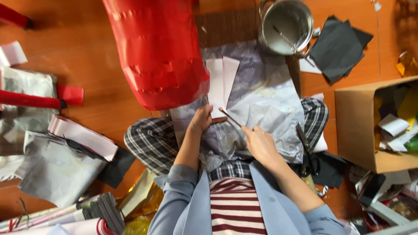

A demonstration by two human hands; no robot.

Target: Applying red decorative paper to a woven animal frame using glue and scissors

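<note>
Left hand [201,118] presses flat on a white paper strip [221,82]; right hand [260,143] grips a thin brush stick [230,117] over it.
Head view: both work on crumpled grey paper [270,109] across the lap. Wet paste could smear or tear the strip if dragged. A steel pot [285,26] holds a stirring stick; the cardboard box [357,126] holds paper scraps.

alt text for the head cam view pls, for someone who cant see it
Seen from above, a person sits cross-legged on a wooden floor; the left hand presses a white paper strip on crumpled grey paper, and the right hand holds a thin stick to it. A large red paper-covered cylinder, a metal pot, scissors and a cardboard box of scraps surround them.
</note>
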